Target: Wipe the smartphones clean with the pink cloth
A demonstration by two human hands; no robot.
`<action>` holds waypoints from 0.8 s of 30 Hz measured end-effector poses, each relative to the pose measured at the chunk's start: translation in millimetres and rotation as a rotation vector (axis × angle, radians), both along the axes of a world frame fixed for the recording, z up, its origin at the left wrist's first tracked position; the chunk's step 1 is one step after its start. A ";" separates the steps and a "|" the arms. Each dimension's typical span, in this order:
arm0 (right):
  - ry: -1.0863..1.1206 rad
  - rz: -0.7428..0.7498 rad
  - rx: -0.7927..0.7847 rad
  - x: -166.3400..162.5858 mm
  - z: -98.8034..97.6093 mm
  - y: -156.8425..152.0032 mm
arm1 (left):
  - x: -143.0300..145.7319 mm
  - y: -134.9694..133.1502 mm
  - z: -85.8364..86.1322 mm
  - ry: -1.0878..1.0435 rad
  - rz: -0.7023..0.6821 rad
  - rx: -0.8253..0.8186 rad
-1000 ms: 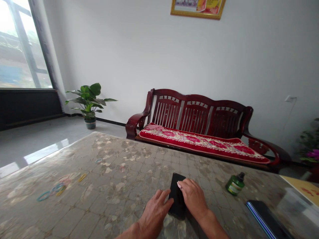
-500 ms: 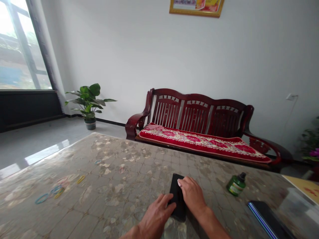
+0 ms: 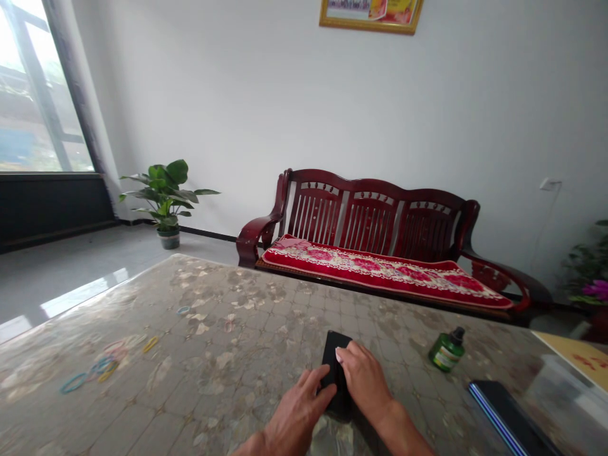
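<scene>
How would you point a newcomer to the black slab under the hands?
Start at the patterned table in front of the red bench, then its near edge, where two hands meet. The black slab lies flat there, the right hand on top and the left hand touching its side. Unlike the dark device at the far right with its bluish edge stripe, it is plain black.

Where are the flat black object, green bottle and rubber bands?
flat black object (image 3: 334,345), head view, its bare far end
green bottle (image 3: 444,356), head view, its green body
rubber bands (image 3: 104,367), head view, the overlapping cluster
</scene>
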State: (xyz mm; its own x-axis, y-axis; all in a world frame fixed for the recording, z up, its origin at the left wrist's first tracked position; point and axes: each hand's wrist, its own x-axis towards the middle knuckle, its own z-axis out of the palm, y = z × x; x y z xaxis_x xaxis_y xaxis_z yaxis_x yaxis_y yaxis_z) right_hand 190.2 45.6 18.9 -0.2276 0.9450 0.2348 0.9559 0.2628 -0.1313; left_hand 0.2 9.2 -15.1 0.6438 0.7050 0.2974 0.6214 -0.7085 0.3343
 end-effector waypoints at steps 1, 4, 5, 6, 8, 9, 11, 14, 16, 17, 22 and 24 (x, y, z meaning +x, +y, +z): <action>0.006 0.004 -0.007 0.3 0.0 -0.9 | 0.5 0.0 -0.7 -0.004 -0.003 0.005; 0.020 0.010 -0.040 1.0 3.2 -3.2 | 1.5 0.0 -2.5 -0.020 -0.007 0.014; 0.013 0.016 -0.043 1.1 4.9 -3.6 | 1.6 0.1 -3.4 -0.028 -0.005 0.018; 0.003 0.024 -0.040 1.4 6.4 -3.8 | 1.6 0.3 -4.3 -0.036 -0.004 0.020; -0.011 0.047 -0.024 2.1 8.8 -2.8 | 1.2 1.0 -6.6 -0.051 -0.001 0.017; -0.011 0.052 -0.014 2.7 9.6 -1.7 | 1.0 1.4 -7.7 -0.057 -0.002 0.013; -0.006 0.044 0.002 3.8 10.3 1.6 | 0.5 2.2 -10.0 -0.063 -0.006 0.006; -0.009 0.019 0.009 4.5 9.5 4.6 | 0.2 2.7 -12.7 -0.067 -0.009 0.007; -0.010 0.018 0.000 3.9 8.3 2.7 | 0.2 2.8 -13.6 -0.078 -0.009 -0.002; -0.008 0.023 -0.003 3.6 7.7 0.9 | 0.3 2.8 -13.7 -0.087 -0.013 -0.011; 0.024 0.038 -0.028 2.9 7.7 -4.0 | 1.8 3.1 -12.5 -0.089 -0.008 -0.070; 0.044 0.021 -0.050 3.0 8.1 -3.3 | 2.5 3.0 -12.0 -0.073 0.003 -0.076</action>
